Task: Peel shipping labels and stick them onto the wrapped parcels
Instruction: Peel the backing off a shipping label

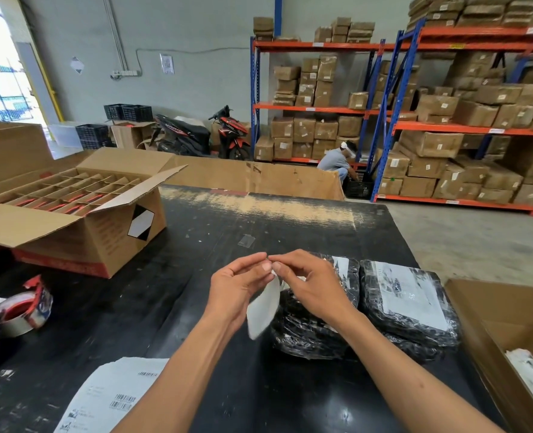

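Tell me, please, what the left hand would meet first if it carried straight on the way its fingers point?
Almost at once, the right hand: the left hand points up and right, fingertips meeting over the label. Depth is hard to judge.

An open cardboard box (80, 220) with divider cells sits at the left of the black table (215, 232), a diamond sticker on its side, and a tape dispenser (24, 307) lies near the left edge in front of it. Beyond the table stand a parked motorcycle (196, 135), black plastic crates (127, 112) and orange-and-blue racks (415, 120) stacked with brown cartons. A person (337, 164) crouches at the foot of the racks, and another carton (509, 323) stands at the right edge.
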`<action>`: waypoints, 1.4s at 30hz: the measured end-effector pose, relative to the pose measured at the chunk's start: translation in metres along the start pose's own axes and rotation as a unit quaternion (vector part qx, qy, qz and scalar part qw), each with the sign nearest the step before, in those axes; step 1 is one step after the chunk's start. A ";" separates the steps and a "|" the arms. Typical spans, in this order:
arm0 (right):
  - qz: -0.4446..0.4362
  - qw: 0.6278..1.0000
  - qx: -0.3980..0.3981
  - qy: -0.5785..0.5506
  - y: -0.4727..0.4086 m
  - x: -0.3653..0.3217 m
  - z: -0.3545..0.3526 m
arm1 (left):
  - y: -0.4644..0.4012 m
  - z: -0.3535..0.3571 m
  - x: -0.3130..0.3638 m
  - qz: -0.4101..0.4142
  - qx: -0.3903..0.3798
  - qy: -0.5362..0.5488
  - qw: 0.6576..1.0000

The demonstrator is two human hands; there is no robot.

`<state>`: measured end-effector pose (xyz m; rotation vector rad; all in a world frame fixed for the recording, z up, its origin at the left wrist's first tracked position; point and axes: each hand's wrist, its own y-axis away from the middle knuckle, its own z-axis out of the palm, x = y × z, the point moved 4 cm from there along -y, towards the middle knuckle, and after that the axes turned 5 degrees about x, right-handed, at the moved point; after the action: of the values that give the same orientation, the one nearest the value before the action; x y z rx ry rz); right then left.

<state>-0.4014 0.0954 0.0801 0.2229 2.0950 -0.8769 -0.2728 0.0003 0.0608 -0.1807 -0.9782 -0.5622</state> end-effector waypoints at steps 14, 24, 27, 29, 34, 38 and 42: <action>0.100 0.988 -0.016 -0.114 0.004 -0.001 -0.003 | 0.007 -0.001 -0.001 0.004 0.015 -0.016 1.000; 0.073 0.994 -0.036 -0.071 0.009 -0.004 -0.001 | 0.014 -0.007 0.001 0.043 0.026 -0.065 0.997; 0.068 0.995 -0.041 -0.059 0.009 -0.004 0.001 | 0.015 -0.009 0.002 0.072 0.040 -0.089 0.993; 0.070 0.995 -0.045 -0.059 0.009 -0.003 0.003 | 0.015 -0.010 0.002 0.079 0.037 -0.089 0.992; 0.060 0.996 -0.051 -0.034 0.008 -0.003 0.008 | 0.016 -0.007 0.003 0.074 0.031 -0.112 0.990; 0.054 0.997 -0.044 -0.018 0.009 -0.003 0.009 | 0.014 -0.010 0.002 0.060 0.038 -0.111 0.991; 0.050 0.997 -0.050 0.000 0.009 -0.004 0.009 | 0.013 -0.011 0.002 0.060 0.040 -0.134 0.988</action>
<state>-0.3889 0.0968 0.0744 0.2724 2.1033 -0.7106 -0.2569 0.0062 0.0581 -0.2463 -1.2411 -0.3928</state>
